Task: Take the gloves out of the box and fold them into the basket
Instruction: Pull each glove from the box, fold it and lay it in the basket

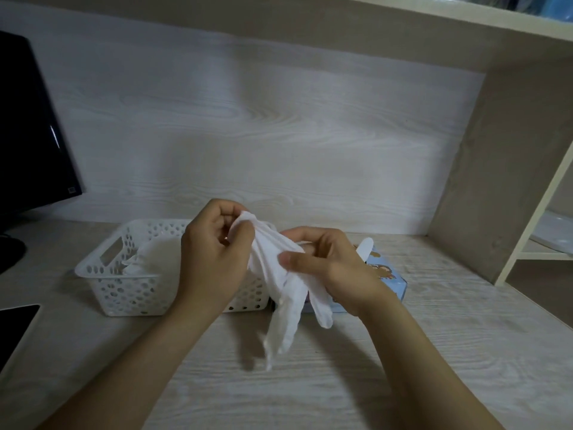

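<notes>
The person is holding a white glove (279,268) up in the air, over the near edge of the desk (434,352), so this looks like the folding step. The left hand (214,252) pinches the cuff end at the top between thumb and fingers. The right hand (328,262) pinches the middle of the glove, with the thumb on the near side and the other fingers behind. The glove's long fingers hang down loose below both hands, not touching the desk. The basket (102,274) sits to the left, behind the left hand, and it already has white gloves in it. The box (387,274) sits to the right, mostly hidden behind the right hand, with another glove poking out of its top. Next, the hanging part likely needs to be brought up to the cuff, then the glove goes left into the basket.
</notes>
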Motion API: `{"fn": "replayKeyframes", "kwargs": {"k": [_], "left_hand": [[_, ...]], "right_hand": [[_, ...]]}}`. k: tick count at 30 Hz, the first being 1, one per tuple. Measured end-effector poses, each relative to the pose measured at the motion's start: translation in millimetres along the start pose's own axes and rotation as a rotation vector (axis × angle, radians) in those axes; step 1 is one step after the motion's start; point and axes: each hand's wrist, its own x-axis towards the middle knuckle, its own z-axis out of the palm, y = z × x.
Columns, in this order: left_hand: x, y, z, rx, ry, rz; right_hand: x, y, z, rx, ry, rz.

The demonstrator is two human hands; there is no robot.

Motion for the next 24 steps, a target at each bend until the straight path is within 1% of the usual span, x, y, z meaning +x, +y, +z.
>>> {"fn": "replayKeyframes", "kwargs": {"k": [2, 4, 6, 9, 11, 13, 14, 15, 18, 20, 24], "left_hand": [[3, -1, 0, -0.025, 0.017, -0.013], [4, -1, 0, -0.055, -0.008, -0.030], [5, 1, 1, -0.073, -0.038, -0.044], [8, 2, -2, -0.066, -0.022, -0.030], [10, 1, -6, -0.050, -0.003, -0.024], [14, 0, -13, -0.007, 0.008, -0.017], [15, 0, -16, 0.027, 0.012, -0.010], [17, 0, -18, 0.064, 0.018, -0.004], [22, -2, -25, 0.174, 0.023, 0.032], [24, -3, -28, 0.222, 0.029, 0.045], [30, -4, -33, 0.287, 0.024, 0.028]], "right_hand": [[2, 1, -2, 0.070, -0.029, 0.060], [4, 4, -3, 0.202, -0.042, 0.096], [5, 3, -2, 0.189, -0.012, 0.103], [5, 5, -1, -0.107, 0.167, 0.040], [7, 10, 1, -0.316, 0.280, -0.103], [10, 18, 3, -0.535, 0.328, -0.251], [10, 21, 4, -0.602, 0.335, -0.287], [10, 22, 5, -0.619, 0.327, -0.286], [10, 19, 7, -0.608, 0.263, -0.207], [11, 19, 9, -0.573, 0.250, -0.187], [13, 15, 14, -0.300, 0.321, -0.157]]}}
